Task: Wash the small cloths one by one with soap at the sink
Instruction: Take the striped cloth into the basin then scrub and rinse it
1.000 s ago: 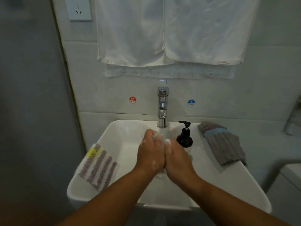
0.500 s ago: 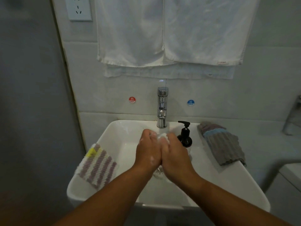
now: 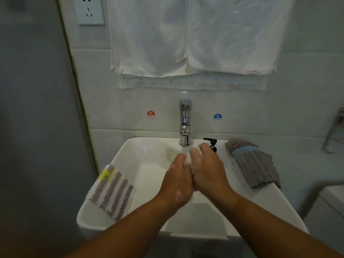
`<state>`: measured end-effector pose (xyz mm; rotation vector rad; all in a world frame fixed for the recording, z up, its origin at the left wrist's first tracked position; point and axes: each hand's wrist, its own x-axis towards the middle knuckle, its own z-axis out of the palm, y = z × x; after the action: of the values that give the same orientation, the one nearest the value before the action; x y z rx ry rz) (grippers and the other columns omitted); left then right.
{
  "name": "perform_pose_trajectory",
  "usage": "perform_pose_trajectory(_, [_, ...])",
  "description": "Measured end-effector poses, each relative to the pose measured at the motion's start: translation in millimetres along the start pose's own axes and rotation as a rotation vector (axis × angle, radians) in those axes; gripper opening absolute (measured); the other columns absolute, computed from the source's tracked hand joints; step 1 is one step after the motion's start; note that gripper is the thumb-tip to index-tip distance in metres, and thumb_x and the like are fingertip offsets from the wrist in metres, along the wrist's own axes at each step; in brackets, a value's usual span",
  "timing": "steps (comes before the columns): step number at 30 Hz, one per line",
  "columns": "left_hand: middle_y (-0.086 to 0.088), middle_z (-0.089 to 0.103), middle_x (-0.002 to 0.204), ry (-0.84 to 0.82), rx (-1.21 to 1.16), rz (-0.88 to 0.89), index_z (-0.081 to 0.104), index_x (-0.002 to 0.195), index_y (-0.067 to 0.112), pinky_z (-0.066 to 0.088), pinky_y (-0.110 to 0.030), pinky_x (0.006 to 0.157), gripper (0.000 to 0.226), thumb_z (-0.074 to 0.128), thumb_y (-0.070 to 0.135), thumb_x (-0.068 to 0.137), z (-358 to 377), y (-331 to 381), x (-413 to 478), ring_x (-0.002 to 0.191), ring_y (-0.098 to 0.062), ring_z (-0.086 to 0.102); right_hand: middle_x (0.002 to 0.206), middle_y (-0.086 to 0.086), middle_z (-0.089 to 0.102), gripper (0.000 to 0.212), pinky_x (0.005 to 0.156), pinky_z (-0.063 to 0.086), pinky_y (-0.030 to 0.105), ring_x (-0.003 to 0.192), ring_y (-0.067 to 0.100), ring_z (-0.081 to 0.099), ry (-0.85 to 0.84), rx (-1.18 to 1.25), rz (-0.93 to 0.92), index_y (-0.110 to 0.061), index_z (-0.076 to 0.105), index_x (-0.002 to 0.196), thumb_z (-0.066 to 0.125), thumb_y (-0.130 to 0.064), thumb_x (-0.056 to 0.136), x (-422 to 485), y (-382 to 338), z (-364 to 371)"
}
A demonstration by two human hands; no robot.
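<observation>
Left hand (image 3: pixel 177 185), right hand (image 3: pixel 206 168) clutch one soapy white cloth (image 3: pixel 188 158).
Two spare: purple-striped cloth (image 3: pixel 111 190), grey ribbed cloth (image 3: pixel 255 164); HOT sticker (image 3: pixel 151 114), COLD sticker (image 3: pixel 217 117).

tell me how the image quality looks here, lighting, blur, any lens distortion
Head view: dim, flat, greyish light, darkest on the left wall. There are small bright glints on the chrome faucet. Wide-angle distortion bends that wall's edge and the rim of the sink. The right hand, left hand and the white cloth between them are softly motion-blurred. The frame's right edge is smeared.
</observation>
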<state>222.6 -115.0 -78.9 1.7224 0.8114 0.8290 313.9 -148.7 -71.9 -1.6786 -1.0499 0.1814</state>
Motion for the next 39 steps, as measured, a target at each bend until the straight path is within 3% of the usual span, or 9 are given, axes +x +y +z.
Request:
perform_pose_trajectory(3, [-0.004,0.063,0.103,0.039,0.025,0.086,0.051,0.108,0.022,0.063,-0.038,0.081,0.024,0.03,0.034,0.111,1,5,-1,0.095,-0.019,0.066,0.083,-0.003,0.066,0.026,0.073,0.061,0.043,0.076,0.013,0.067,-0.047,-0.114,0.097,-0.026,0.061,0.09,0.043,-0.036,0.106,9,17,1])
perform_pose_trajectory(7, [-0.001,0.061,0.097,0.239,0.086,0.068,0.053,0.104,0.02,0.059,-0.042,0.084,0.022,0.034,0.029,0.11,-8,4,20,0.091,-0.019,0.063,0.087,-0.009,0.06,0.017,0.059,0.05,0.01,0.076,0.005,0.062,-0.171,-0.089,-0.014,-0.02,0.056,0.105,0.041,-0.028,0.108,-25,4,5])
perform_pose_trajectory(14, [-0.003,0.063,0.108,0.008,-0.001,0.112,0.051,0.116,0.02,0.063,-0.036,0.082,0.025,0.031,0.034,0.11,2,4,-4,0.099,-0.016,0.065,0.083,-0.006,0.063,0.023,0.072,0.058,0.032,0.075,0.007,0.061,0.038,-0.1,0.059,-0.022,0.059,0.095,0.042,-0.032,0.107,8,10,-1])
perform_pose_trajectory(17, [0.0,0.062,0.1,0.155,0.053,0.181,0.053,0.111,0.019,0.059,-0.032,0.081,0.022,0.034,0.03,0.11,-3,6,8,0.093,-0.012,0.063,0.083,-0.008,0.062,0.02,0.057,0.049,0.011,0.071,0.004,0.061,-0.143,-0.166,-0.017,-0.019,0.061,0.096,0.046,-0.028,0.106,-11,12,2])
perform_pose_trajectory(20, [-0.003,0.063,0.1,0.26,0.105,0.089,0.053,0.109,0.019,0.056,-0.03,0.075,0.022,0.034,0.029,0.11,-8,2,20,0.088,-0.014,0.062,0.091,-0.011,0.06,0.014,0.065,0.052,0.009,0.082,0.005,0.063,-0.121,-0.012,-0.072,-0.024,0.051,0.11,0.04,-0.031,0.106,-31,1,6])
perform_pose_trajectory(26, [-0.004,0.064,0.103,0.024,0.008,0.133,0.052,0.116,0.017,0.06,-0.022,0.067,0.031,0.028,0.035,0.11,1,2,-3,0.091,-0.014,0.066,0.08,-0.005,0.063,0.022,0.061,0.052,0.025,0.072,0.01,0.064,0.019,-0.111,-0.02,-0.023,0.058,0.094,0.043,-0.032,0.106,6,10,0])
perform_pose_trajectory(32, [0.003,0.06,0.095,0.249,0.159,0.069,0.051,0.11,0.02,0.045,-0.013,0.062,0.02,0.034,0.03,0.11,-6,-2,19,0.083,-0.009,0.06,0.088,-0.016,0.052,0.01,0.063,0.042,-0.001,0.075,-0.002,0.054,-0.164,-0.167,-0.07,-0.023,0.05,0.108,0.041,-0.028,0.107,-28,6,6])
perform_pose_trajectory(35, [0.004,0.064,0.099,0.092,0.221,0.085,0.052,0.114,0.021,0.051,-0.017,0.065,0.016,0.041,0.031,0.109,-2,-13,14,0.086,-0.013,0.064,0.09,-0.007,0.063,0.022,0.063,0.048,0.008,0.081,0.004,0.063,-0.024,0.02,-0.052,-0.019,0.056,0.11,0.039,-0.032,0.107,-17,-1,4])
perform_pose_trajectory(39, [0.001,0.062,0.097,0.053,0.09,0.116,0.052,0.111,0.02,0.056,-0.02,0.063,0.025,0.031,0.035,0.11,1,-5,3,0.088,-0.012,0.065,0.077,-0.005,0.064,0.023,0.063,0.057,0.026,0.069,0.008,0.065,-0.074,-0.196,-0.016,-0.019,0.062,0.087,0.049,-0.023,0.105,-1,11,-1])
